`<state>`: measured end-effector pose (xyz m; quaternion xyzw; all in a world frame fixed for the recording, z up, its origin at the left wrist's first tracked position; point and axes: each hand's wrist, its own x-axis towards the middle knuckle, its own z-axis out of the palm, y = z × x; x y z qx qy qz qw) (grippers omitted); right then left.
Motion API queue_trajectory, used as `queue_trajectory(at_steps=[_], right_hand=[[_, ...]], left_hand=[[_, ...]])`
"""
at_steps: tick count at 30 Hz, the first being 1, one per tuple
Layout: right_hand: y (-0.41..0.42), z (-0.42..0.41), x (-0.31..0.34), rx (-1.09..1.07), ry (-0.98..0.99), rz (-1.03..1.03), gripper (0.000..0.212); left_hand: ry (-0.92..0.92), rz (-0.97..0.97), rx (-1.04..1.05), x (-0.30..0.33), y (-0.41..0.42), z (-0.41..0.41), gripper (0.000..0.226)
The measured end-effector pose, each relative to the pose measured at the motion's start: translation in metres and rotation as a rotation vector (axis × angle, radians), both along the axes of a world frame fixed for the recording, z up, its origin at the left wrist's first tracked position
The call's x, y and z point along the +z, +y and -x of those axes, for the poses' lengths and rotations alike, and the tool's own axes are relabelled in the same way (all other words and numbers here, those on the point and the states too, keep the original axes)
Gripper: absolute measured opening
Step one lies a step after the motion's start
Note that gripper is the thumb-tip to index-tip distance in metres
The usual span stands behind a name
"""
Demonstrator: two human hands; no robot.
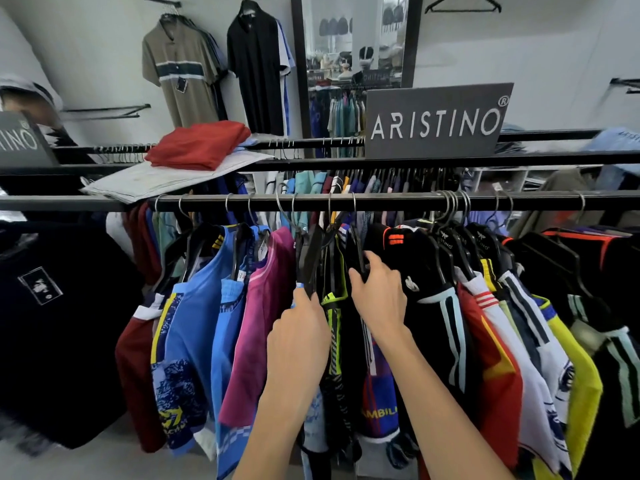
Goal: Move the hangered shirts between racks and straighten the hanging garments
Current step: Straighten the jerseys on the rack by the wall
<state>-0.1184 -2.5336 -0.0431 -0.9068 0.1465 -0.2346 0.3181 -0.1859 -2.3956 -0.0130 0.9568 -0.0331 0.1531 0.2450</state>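
White walls (86, 46) all round, plain and evenly lit, no window in sight. Up high on the back wall, two short black brackets carry display tops: an olive polo (181, 74) with a dark chest band, and beside it a black shirt (256, 64). Between the wall panels stands a tall mirror (353, 46) in a dark frame, throwing back shelves of caps and more rails. Just right of it, a dark sign (436, 121) reading ARISTINO sits on the upper bar. To the left, a folded red stack (199, 143) rests on pale sheets of paper (166, 176). An empty black hanger (462, 5) hangs top right. Pale floor (104, 459) shows below, bottom left.
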Motion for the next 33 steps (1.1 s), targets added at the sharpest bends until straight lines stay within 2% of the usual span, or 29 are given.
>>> queue_trajectory(at_steps=[3,7,9,10,12,13,15,17,19,22,25,30,33], right_hand=[[0.0,0.004,0.009,-0.037,-0.114,-0.011,0.046],[0.005,0.033,0.063,0.17,-0.26,-0.363,0.032],[0.006,0.056,0.093,0.292,-0.189,-0.467,0.043],[0.005,0.067,0.103,0.343,-0.125,-0.473,0.055],[0.001,0.088,0.112,0.409,0.01,-0.411,0.068],[-0.002,0.094,0.112,0.411,0.054,-0.381,0.066],[-0.01,0.104,0.107,0.358,0.013,-0.393,0.054],[-0.03,0.11,0.103,0.275,-0.142,-0.483,0.039],[-0.061,0.123,0.103,0.213,-0.201,-0.499,0.024],[-0.113,0.156,0.107,0.143,-0.195,-0.388,0.027],[-0.176,0.197,0.109,0.057,-0.238,-0.345,0.027],[-0.279,0.281,0.111,-0.044,-0.349,-0.557,0.03],[-0.33,0.328,0.106,-0.207,-0.369,-0.495,0.027]], left_hand=[[-0.038,0.127,-0.048,0.009,0.011,0.002,0.025],[-0.075,0.157,-0.104,0.025,0.017,0.007,0.017],[-0.073,0.155,-0.146,0.038,0.009,0.015,0.019],[-0.048,0.155,-0.165,0.044,0.001,0.022,0.029],[0.023,0.116,-0.202,0.053,-0.019,0.04,0.044],[0.045,0.097,-0.229,0.054,-0.029,0.05,0.045],[0.068,0.122,-0.311,0.053,-0.051,0.072,0.051],[0.083,0.254,-0.453,0.048,-0.074,0.089,0.07],[0.079,0.348,-0.548,0.043,-0.101,0.101,0.082],[0.075,0.361,-0.658,0.036,-0.144,0.115,0.09],[0.1,0.367,-0.769,0.027,-0.196,0.139,0.087],[0.153,0.255,-0.901,0.008,-0.288,0.191,0.074],[0.13,0.161,-0.993,0.001,-0.342,0.208,0.061]])
